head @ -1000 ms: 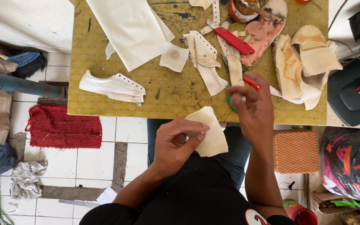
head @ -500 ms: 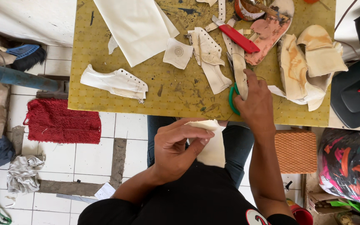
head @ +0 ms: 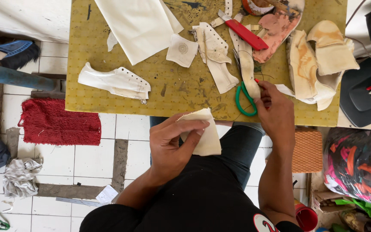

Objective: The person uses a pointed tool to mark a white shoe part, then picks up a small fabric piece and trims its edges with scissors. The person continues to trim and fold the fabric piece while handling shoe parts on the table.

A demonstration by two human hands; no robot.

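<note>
The left hand (head: 170, 144) is pinching a cream fabric piece (head: 202, 135) below the yellow desk (head: 172, 92), near its six o'clock edge. At three o'clock, the right hand (head: 275, 114) is closing its grip around green-handled scissors (head: 242, 99); no cut is showing in the fabric yet.

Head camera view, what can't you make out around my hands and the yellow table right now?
- Green-handled scissors: blades hidden under the cream strip and right hand.
- Small red thing at the right hand's fingertips: too small to tell.
- Cream fabric piece: partly covered by the left hand.
- Round container: cut off by the top edge.
</note>
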